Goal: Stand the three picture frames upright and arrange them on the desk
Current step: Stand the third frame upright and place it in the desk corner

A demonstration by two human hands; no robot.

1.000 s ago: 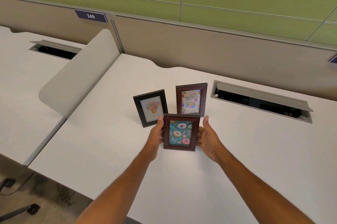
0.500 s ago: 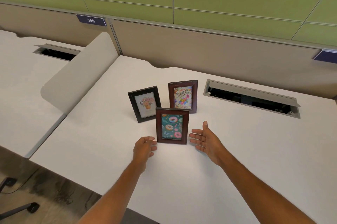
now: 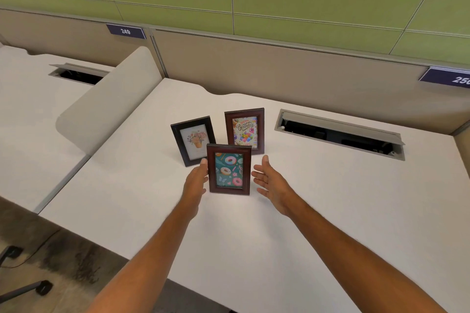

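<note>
Donut frame [image 3: 229, 169] upright on surface [image 3: 330, 198], my left hand [image 3: 197, 180] touching its 9 o'clock edge, right hand [image 3: 270, 180] spread open at 3, apart. Black frame [image 3: 193, 140] at 11, birthday frame [image 3: 244, 131] at 1.

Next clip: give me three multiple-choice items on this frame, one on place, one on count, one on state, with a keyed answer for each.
1. Which frame stands nearest the person?
A. flower frame
B. birthday frame
C. donut frame

2. How many frames stand upright?
A. one
B. two
C. three

3. The right hand is:
A. open, clear of the frame
B. gripping the frame
C. flat on the desk

Answers:
1 C, the donut frame stands in front of the flower frame and birthday frame.
2 C, all three stand.
3 A, the right hand shows spread fingers and a gap.
</note>
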